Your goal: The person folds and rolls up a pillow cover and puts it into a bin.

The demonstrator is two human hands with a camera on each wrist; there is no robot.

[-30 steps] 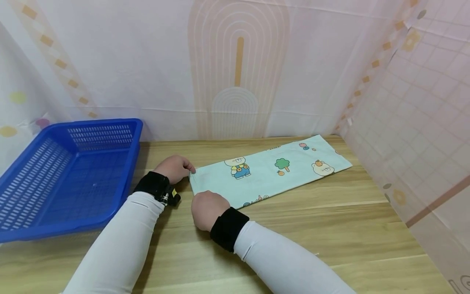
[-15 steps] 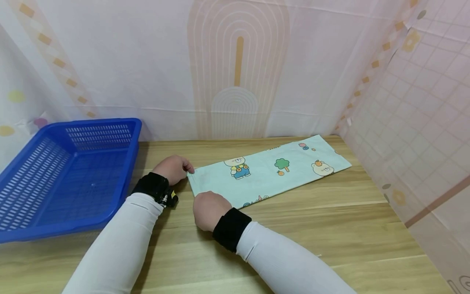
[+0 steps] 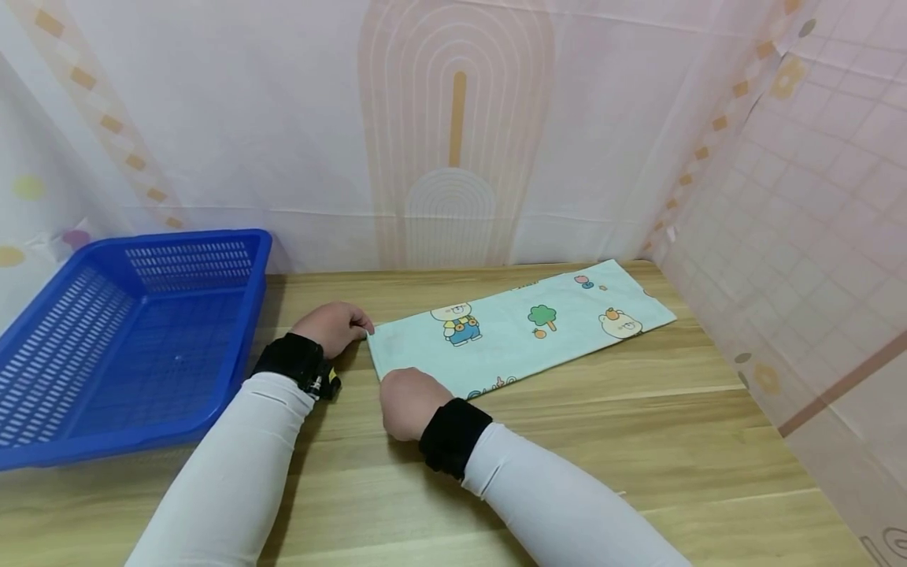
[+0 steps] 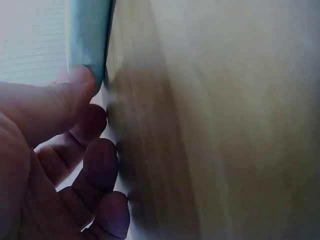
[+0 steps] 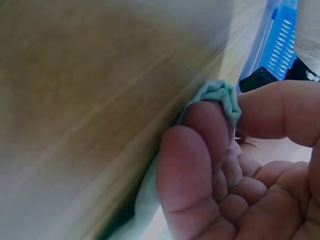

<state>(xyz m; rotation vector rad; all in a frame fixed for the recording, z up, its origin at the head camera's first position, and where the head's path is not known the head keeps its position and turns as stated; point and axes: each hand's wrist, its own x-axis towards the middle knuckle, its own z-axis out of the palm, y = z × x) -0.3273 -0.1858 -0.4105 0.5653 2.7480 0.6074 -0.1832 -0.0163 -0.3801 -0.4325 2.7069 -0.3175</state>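
A long strip of folded mint-green cloth (image 3: 496, 339), printed with bears, a tree and fruit, lies slantwise on the wooden table. My left hand (image 3: 331, 327) is at its far left corner. In the left wrist view, thumb and index finger pinch the folded edge of the cloth (image 4: 89, 37), while the other fingers curl loosely. At the near left corner is my right hand (image 3: 413, 402), its fingertips hidden from the head view. The right wrist view shows the bunched cloth edge (image 5: 217, 91) pinched between thumb and fingers, close to the tabletop.
To the left stands a blue plastic basket (image 3: 258, 315) with slotted walls and nothing in it. Patterned curtain (image 3: 305, 118) hangs behind the table (image 3: 567, 457) and along its right side. Black bands (image 3: 294, 364) wrap both wrists.
My right hand has shifted slightly to the right with its corner of the cloth. The left end of the strip has moved a little rightward since half a second ago; my left hand stays nearly still.
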